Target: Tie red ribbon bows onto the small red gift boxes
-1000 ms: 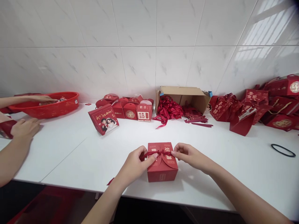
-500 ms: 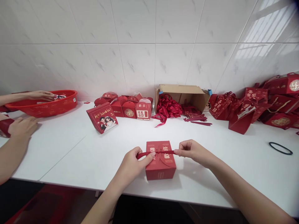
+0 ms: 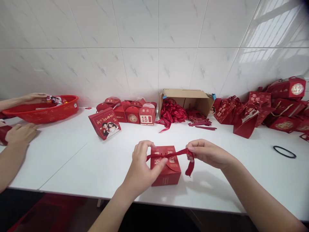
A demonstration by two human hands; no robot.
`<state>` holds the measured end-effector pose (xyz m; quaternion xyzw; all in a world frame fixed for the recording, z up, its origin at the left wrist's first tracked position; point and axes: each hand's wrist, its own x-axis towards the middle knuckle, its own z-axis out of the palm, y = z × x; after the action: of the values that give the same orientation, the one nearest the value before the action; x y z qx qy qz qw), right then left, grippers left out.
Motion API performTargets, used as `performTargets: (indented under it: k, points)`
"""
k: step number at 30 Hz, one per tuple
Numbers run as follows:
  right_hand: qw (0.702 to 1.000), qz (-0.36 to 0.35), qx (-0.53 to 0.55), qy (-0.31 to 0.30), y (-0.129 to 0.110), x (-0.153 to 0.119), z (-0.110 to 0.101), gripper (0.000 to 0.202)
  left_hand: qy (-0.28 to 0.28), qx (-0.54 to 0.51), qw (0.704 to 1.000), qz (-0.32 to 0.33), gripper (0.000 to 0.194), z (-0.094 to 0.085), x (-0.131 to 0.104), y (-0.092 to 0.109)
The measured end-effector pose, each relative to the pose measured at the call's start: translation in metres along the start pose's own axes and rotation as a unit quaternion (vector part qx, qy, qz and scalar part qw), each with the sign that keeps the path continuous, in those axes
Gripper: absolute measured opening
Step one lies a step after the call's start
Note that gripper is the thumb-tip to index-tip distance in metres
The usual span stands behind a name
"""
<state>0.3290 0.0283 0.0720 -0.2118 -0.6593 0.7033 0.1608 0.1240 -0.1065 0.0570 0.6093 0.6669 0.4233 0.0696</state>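
Observation:
A red gift box with gold lettering rests on the white table in front of me. A dark red ribbon runs across its top through slits near the middle. My left hand steadies the box at its left side, thumb on the lid close to the ribbon's crossing and fingers bent by the far left edge. The ribbon's left part passes behind that hand. To the right of the box, my right hand pinches the ribbon's other part between thumb and fingers, and its tail hangs down beneath them.
Behind stand a tilted red box with a printed couple, several small red boxes and an open carton of ribbons. More red boxes pile up right, near a black band. A co-worker's hand is at a red basin.
My right hand has moved slightly up and right, and a ribbon tail now dangles from it. My left hand's thumb has shifted right on the lid, its fingers spreading toward the far edge.

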Motion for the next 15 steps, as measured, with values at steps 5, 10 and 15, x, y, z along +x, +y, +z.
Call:
performTargets:
  k: [5,10,15]
  points:
    - [0.998,-0.043,0.055,0.004,-0.016,0.002,0.016,0.021,0.016,0.037,0.998,0.049,0.028,0.013,0.013,0.018]
    - [0.997,-0.036,-0.024,0.070,-0.018,-0.001,0.018,0.023,0.112,0.043,0.992,0.043,0.030,0.018,0.020,0.011]
    - [0.985,-0.044,-0.136,0.098,-0.009,0.008,0.032,0.029,0.160,0.005,0.987,0.021,0.036,0.019,0.019,0.010]
